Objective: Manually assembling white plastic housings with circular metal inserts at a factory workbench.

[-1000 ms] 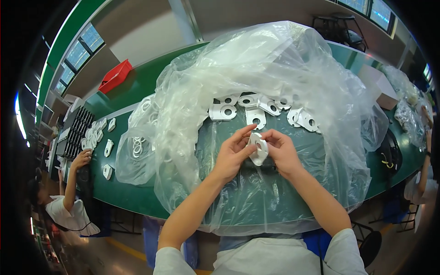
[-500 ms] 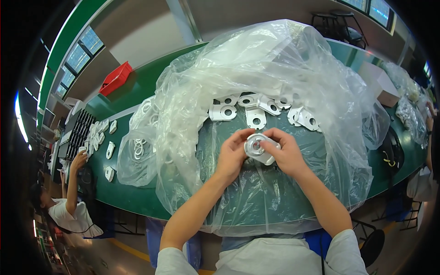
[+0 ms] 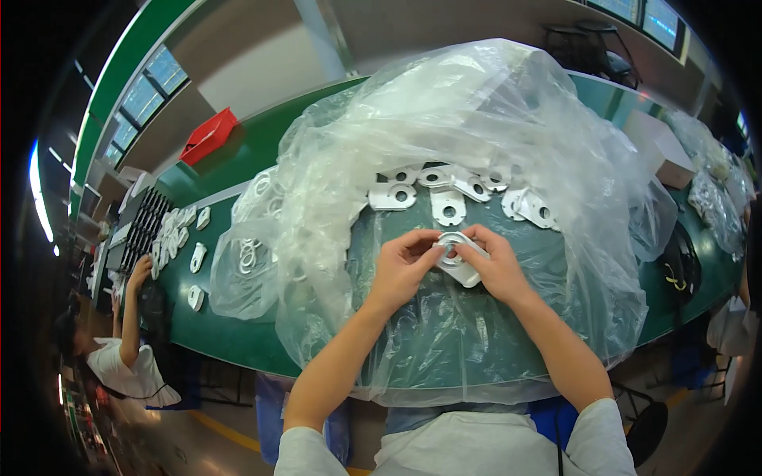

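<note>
Both my hands pinch one white plastic housing (image 3: 462, 272) with a round ring at its upper end, held over the plastic-covered table. My left hand (image 3: 406, 268) grips the ring's left side, its thumb on the ring. From the other side my right hand (image 3: 498, 268) holds it, the thumb pressed over the ring's opening. Just beyond my fingers lie several similar white housings with round holes, among them one upright in the middle (image 3: 449, 208) and one at the left (image 3: 392, 197). A large clear plastic bag (image 3: 349, 143) surrounds them.
A smaller clear bag with white rings (image 3: 248, 266) lies to the left. Farther left are loose white parts (image 3: 198, 257), a black rack (image 3: 144, 220) and a co-worker's hand (image 3: 140, 270). A red bin (image 3: 209, 136) stands far left, a white box (image 3: 659, 149) at right.
My left thumb has come over onto the ring of the housing. My right thumb stays on it. The view has shifted slightly.
</note>
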